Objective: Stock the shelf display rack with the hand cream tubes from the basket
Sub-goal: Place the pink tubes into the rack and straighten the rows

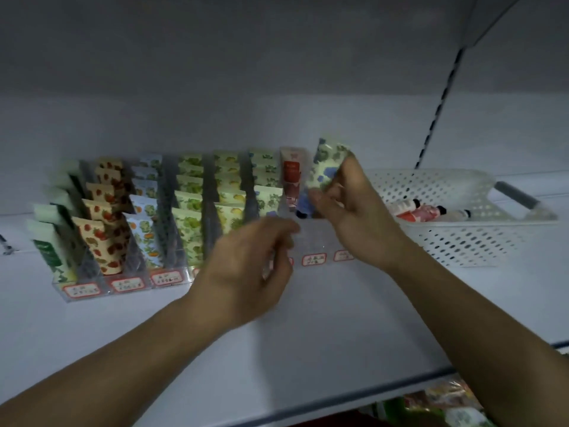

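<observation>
A clear display rack [92,292] stands on the white shelf, its lanes filled with rows of hand cream tubes in fruit and flower prints. My right hand [348,211] grips a white tube with blue and green flowers [326,163], cap down, over a lane near the rack's right end, beside a red tube [291,177]. My left hand [249,260] hovers in front of the rack with fingers loosely curled, holding nothing; it is blurred. The white perforated basket [480,241] sits to the right with a few pink and red tubes [421,211] lying inside.
The shelf surface [308,334] stretches wide in front of the rack. The shelf above hangs low overhead. A slotted upright [437,109] runs up the back wall at right. Packaged goods [452,402] show on a lower level at bottom right.
</observation>
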Demonstrator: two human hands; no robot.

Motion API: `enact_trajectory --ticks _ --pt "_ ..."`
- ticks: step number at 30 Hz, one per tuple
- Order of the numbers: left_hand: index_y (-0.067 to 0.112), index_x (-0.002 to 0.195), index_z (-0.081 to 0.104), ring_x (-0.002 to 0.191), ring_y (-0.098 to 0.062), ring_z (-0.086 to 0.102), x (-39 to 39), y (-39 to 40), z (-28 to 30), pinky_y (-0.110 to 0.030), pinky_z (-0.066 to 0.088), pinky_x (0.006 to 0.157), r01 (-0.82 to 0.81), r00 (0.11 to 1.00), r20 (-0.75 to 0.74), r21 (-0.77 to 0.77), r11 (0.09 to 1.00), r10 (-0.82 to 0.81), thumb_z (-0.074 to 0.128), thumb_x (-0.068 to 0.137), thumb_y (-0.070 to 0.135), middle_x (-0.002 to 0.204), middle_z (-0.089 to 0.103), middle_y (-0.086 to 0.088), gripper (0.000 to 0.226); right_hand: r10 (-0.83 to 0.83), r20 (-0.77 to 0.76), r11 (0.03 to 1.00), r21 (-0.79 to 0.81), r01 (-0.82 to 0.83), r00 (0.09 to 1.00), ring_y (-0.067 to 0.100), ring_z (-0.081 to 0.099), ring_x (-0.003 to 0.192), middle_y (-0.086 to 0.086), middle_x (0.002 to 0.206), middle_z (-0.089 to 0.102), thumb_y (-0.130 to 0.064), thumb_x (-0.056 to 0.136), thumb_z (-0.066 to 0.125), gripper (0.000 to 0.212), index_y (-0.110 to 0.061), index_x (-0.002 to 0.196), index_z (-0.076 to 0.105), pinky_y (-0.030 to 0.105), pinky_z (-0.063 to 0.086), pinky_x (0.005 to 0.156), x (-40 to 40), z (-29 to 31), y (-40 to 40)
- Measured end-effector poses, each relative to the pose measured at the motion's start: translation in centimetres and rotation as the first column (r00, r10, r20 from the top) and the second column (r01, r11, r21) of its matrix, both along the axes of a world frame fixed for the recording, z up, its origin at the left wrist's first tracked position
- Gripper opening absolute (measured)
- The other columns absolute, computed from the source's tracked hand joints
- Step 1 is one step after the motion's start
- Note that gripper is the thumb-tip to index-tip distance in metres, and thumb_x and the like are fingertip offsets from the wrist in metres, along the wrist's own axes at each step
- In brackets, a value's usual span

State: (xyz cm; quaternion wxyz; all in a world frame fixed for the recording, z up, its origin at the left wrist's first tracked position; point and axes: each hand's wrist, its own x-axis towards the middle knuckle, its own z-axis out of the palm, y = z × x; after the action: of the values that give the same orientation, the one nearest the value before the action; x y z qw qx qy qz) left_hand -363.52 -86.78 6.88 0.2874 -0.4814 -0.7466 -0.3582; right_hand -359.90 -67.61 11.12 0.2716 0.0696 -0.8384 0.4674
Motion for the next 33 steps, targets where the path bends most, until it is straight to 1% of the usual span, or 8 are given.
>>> enact_trajectory --ticks 3,6,9,14,17,21,24,33 --pt "0.003 0.129 0.061 0.110 -0.024 0.061 -0.1 1.3 -2.4 -0.034 0.051 0.095 -0.052 0.998 -0.047 -0.267 0.962 0.041 0.057 0.087 0.013 0.123 0.063 -0.012 0.043 -0.140 -0.028 0.987 0.080 0.142 0.990 0.012 0.063 0.080 -0.005 0.084 0.062 -0.019 0.094 0.062 0.016 -0.017 0.100 0.047 0.036 0.053 0.074 -3.3 0.9 -0.2" --pt "0.003 0.137 0.055 0.130 -0.027 0.050 -0.3 1.7 -2.9 -0.032 0.037 0.110 -0.085 0.996 -0.027 -0.381 0.920 0.081 0.056 0.088 0.019 0.138 0.054 -0.013 0.052 -0.240 -0.136 0.968 0.037 0.247 0.961 0.018 0.065 0.070 0.005 0.075 0.065 -0.024 0.098 0.059 0.017 -0.013 0.091 0.047 0.028 0.050 0.061 -5.2 0.6 0.2" --pt "0.002 0.137 0.055 0.136 -0.028 0.045 -0.4 1.6 -2.8 -0.032 0.034 0.114 -0.089 0.996 -0.035 -0.408 0.909 0.081 0.053 0.090 0.021 0.142 0.052 -0.014 0.051 -0.291 -0.187 0.946 0.092 0.312 0.938 0.033 0.065 0.064 0.017 0.071 0.063 -0.027 0.099 0.060 0.028 -0.008 0.084 0.046 0.040 0.052 0.058 -6.2 -0.3 1.3" --pt "0.005 0.134 0.057 0.134 -0.026 0.045 -0.5 1.7 -2.6 -0.042 0.045 0.103 -0.081 0.996 -0.014 -0.432 0.898 0.083 0.053 0.087 0.023 0.141 0.052 -0.010 0.050 -0.320 -0.215 0.931 0.108 0.348 0.923 0.031 0.067 0.065 0.009 0.071 0.063 -0.033 0.089 0.068 0.033 -0.010 0.076 0.048 0.049 0.055 0.057 -6.7 -0.4 1.9" --pt "0.007 0.129 0.061 0.127 -0.026 0.050 -0.5 1.6 -2.4 -0.044 0.049 0.094 -0.052 0.998 -0.003 -0.394 0.918 0.056 0.055 0.087 0.020 0.135 0.055 -0.008 0.045 -0.277 -0.226 0.956 0.028 0.291 0.934 0.033 0.066 0.063 0.001 0.070 0.056 -0.028 0.089 0.069 0.033 -0.007 0.081 0.045 0.049 0.053 0.054 -6.0 0.0 1.8" --pt "0.014 0.117 0.067 0.085 -0.018 0.057 0.7 1.1 -1.9 -0.035 0.049 0.068 0.036 0.999 0.012 -0.372 0.928 -0.034 0.054 0.088 0.019 0.103 0.061 -0.002 0.032 -0.024 -0.143 0.990 -0.143 0.003 0.989 0.030 0.058 0.051 0.026 0.083 0.059 -0.008 0.092 0.063 0.018 0.006 0.094 0.052 0.040 0.051 0.050 -3.8 0.1 0.6" --pt "0.022 0.115 0.064 0.072 -0.009 0.052 1.0 0.8 -2.1 -0.027 0.048 0.063 0.100 0.993 0.108 -0.461 0.882 -0.056 0.052 0.091 0.029 0.092 0.062 0.006 0.027 0.127 -0.096 0.979 -0.147 -0.140 0.987 0.031 0.061 0.052 0.007 0.079 0.067 -0.007 0.097 0.059 0.005 -0.002 0.097 0.061 0.036 0.053 0.050 -2.5 -0.4 -0.6" --pt "0.023 0.116 0.064 0.070 0.000 0.034 0.4 0.9 -2.5 -0.023 0.038 0.063 0.154 0.975 0.211 -0.417 0.896 -0.069 0.055 0.093 0.028 0.083 0.036 0.019 0.026 -0.039 -0.253 0.964 0.246 0.103 0.967 0.012 0.070 0.060 -0.004 0.067 0.070 -0.028 0.090 0.074 0.008 -0.022 0.094 0.071 0.039 0.056 0.057 -1.8 -0.8 -2.0"
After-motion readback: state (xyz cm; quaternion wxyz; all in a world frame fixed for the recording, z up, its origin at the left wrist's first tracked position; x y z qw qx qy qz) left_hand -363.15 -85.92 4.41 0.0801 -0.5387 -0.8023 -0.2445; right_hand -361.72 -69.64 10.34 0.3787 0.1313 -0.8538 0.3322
